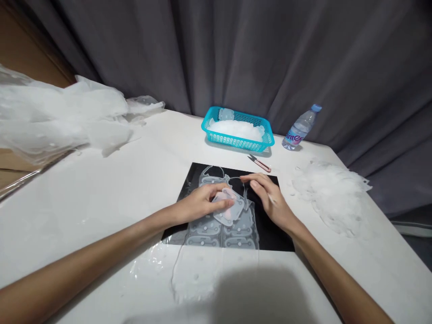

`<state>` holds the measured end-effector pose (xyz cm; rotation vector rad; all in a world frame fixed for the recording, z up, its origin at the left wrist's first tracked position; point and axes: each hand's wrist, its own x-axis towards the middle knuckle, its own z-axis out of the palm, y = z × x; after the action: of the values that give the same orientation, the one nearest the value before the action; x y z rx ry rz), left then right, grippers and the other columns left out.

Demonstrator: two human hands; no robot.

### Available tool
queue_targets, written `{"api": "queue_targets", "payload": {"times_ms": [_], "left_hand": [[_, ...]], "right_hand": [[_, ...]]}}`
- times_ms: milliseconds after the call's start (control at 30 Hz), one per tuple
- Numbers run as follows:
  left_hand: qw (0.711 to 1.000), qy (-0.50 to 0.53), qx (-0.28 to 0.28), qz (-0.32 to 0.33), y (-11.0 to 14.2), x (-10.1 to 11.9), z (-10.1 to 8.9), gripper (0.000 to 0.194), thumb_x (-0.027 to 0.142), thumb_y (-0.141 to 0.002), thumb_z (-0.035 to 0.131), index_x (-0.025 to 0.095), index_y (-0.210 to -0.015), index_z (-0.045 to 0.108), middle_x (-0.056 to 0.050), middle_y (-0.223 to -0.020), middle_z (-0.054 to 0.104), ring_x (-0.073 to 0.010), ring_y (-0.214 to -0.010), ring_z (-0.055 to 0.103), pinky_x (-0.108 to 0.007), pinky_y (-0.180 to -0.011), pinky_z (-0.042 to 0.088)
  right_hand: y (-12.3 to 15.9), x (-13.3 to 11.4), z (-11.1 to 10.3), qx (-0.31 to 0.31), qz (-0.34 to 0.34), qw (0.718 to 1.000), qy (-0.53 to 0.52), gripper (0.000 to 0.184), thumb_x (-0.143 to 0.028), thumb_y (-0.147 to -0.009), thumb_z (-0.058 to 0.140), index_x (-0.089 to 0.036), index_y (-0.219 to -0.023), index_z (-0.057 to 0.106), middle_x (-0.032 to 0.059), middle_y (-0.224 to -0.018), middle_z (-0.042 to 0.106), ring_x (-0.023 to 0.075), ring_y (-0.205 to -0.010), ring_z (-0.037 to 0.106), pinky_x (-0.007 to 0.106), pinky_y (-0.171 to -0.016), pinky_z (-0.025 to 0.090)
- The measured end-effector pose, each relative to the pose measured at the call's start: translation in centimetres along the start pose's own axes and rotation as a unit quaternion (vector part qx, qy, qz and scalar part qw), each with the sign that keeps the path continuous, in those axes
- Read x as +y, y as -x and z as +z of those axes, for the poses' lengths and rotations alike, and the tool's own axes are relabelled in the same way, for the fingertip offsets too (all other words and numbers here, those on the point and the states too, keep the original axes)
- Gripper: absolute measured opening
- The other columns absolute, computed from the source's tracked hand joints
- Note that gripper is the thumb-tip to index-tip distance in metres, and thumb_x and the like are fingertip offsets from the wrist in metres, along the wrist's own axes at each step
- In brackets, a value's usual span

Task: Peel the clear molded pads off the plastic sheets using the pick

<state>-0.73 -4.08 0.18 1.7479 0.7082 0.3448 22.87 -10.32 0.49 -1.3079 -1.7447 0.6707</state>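
My left hand [211,200] is closed on a small translucent plastic piece [229,211] with rounded edges, thumb on top. Beneath it lies a clear plastic sheet [204,241] moulded with rows of similar shapes, spread over a black mat [273,240] and hanging past its front edge. My right hand [270,198] is at the sheet's far right, index finger and thumb drawn together at a thin loop of clear plastic strip [245,198]. Its other fingers are curled, and the exact grip on the strip is hard to see.
A turquoise basket [236,143] at the back holds many white translucent pieces. Thread snips [259,163] lie in front of it, with a water bottle [300,130] to the right. Plastic scraps [334,193] are heaped at right. Bagged plastic sheets [67,112] fill the left.
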Motion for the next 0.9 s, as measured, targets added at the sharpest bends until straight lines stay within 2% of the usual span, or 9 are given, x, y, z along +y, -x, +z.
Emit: {"api": "queue_targets", "payload": {"times_ms": [67, 167, 267, 400, 500, 600, 667, 767, 900], "left_hand": [[0.998, -0.058, 0.028, 0.002, 0.2, 0.1, 0.2, 0.039, 0.057, -0.101, 0.056, 0.019, -0.103, 0.067, 0.0, -0.08, 0.071, -0.0136, -0.064, 0.053, -0.025, -0.058, 0.034], [0.988, -0.145, 0.043, 0.035, 0.5, 0.1, 0.4, 0.044, 0.057, -0.104, 0.049, 0.02, -0.097, 0.071, 0.0, -0.074, 0.069, -0.0155, -0.065, 0.056, -0.027, -0.062, 0.035], [0.977, -0.2, 0.035, 0.071, 0.5, -0.1, 0.6, 0.043, 0.055, -0.106, 0.047, 0.023, -0.106, 0.075, 0.001, -0.073, 0.07, -0.0162, -0.064, 0.06, -0.028, -0.062, 0.035], [0.957, -0.269, 0.036, 0.104, 0.6, 0.1, 1.3, 0.042, 0.048, -0.111, 0.04, 0.023, -0.11, 0.074, -0.003, -0.089, 0.077, -0.0195, -0.076, 0.07, -0.028, -0.068, 0.042], [0.902, -0.39, 0.064, 0.175, 1.3, 0.6, 2.4, 0.041, 0.035, -0.111, 0.036, 0.019, -0.103, 0.073, -0.007, -0.086, 0.076, -0.0225, -0.078, 0.071, -0.031, -0.069, 0.047], [0.838, -0.469, 0.06, 0.274, 2.2, 1.0, 3.5, 0.037, 0.02, -0.109, 0.036, 0.021, -0.102, 0.072, -0.009, -0.087, 0.077, -0.0232, -0.085, 0.073, -0.032, -0.074, 0.053], [0.826, -0.465, 0.047, 0.316, 2.6, 1.0, 3.9, 0.035, 0.018, -0.108, 0.037, 0.022, -0.105, 0.072, -0.008, -0.089, 0.078, -0.0223, -0.086, 0.074, -0.032, -0.075, 0.054], [0.873, -0.38, 0.068, 0.299, 2.6, 0.9, 3.7, 0.034, 0.025, -0.11, 0.036, 0.02, -0.104, 0.069, -0.008, -0.086, 0.074, -0.0217, -0.08, 0.07, -0.032, -0.074, 0.053], [0.978, -0.155, 0.083, 0.117, 1.7, 1.2, 2.4, 0.037, 0.04, -0.112, 0.037, 0.019, -0.099, 0.066, 0.0, -0.077, 0.061, -0.0149, -0.067, 0.057, -0.027, -0.066, 0.046]], "right_hand": [[-0.3, -0.3, 0.8, -0.031, 0.015, 0.999, 0.009, 0.028, -0.04, -0.106, 0.053, -0.026, -0.108, 0.077, 0.0044, -0.098, 0.075, 0.0228, -0.093, 0.06, 0.038, -0.086, 0.049], [-0.5, -0.4, 1.7, -0.02, 0.033, 0.999, 0.005, 0.023, -0.044, -0.099, 0.067, -0.026, -0.093, 0.08, 0.0022, -0.082, 0.072, 0.0203, -0.079, 0.055, 0.035, -0.073, 0.048], [-0.5, -0.5, 1.7, -0.017, 0.034, 0.999, -0.005, 0.025, -0.047, -0.095, 0.072, -0.025, -0.085, 0.078, 0.0011, -0.077, 0.069, 0.0194, -0.077, 0.054, 0.033, -0.07, 0.046], [-0.4, -0.8, 1.4, -0.06, 0.031, 0.998, 0.016, 0.026, -0.044, -0.099, 0.066, -0.024, -0.085, 0.073, 0.0013, -0.082, 0.069, 0.0196, -0.082, 0.055, 0.032, -0.073, 0.046], [-0.5, -0.5, 1.8, -0.05, 0.041, 0.996, 0.058, 0.021, -0.036, -0.104, 0.057, -0.024, -0.09, 0.066, 0.0019, -0.088, 0.069, 0.0205, -0.084, 0.056, 0.034, -0.076, 0.047], [-0.8, 0.6, 2.4, 0.001, 0.045, 0.987, 0.153, 0.017, -0.028, -0.104, 0.051, -0.024, -0.089, 0.059, 0.0054, -0.094, 0.069, 0.025, -0.09, 0.056, 0.038, -0.08, 0.047], [-1.0, 1.5, 2.6, 0.033, 0.056, 0.976, 0.207, 0.016, -0.024, -0.103, 0.051, -0.024, -0.088, 0.057, 0.0082, -0.095, 0.069, 0.0281, -0.093, 0.056, 0.04, -0.08, 0.046], [-1.3, 2.5, 2.3, 0.037, 0.049, 0.975, 0.214, 0.014, -0.024, -0.103, 0.053, -0.024, -0.091, 0.058, 0.0087, -0.096, 0.07, 0.0289, -0.095, 0.057, 0.041, -0.082, 0.047], [-0.9, 2.4, 0.7, 0.063, -0.02, 0.981, 0.183, 0.011, -0.028, -0.105, 0.056, -0.021, -0.102, 0.064, 0.0074, -0.105, 0.072, 0.0276, -0.104, 0.058, 0.042, -0.095, 0.045]]}}
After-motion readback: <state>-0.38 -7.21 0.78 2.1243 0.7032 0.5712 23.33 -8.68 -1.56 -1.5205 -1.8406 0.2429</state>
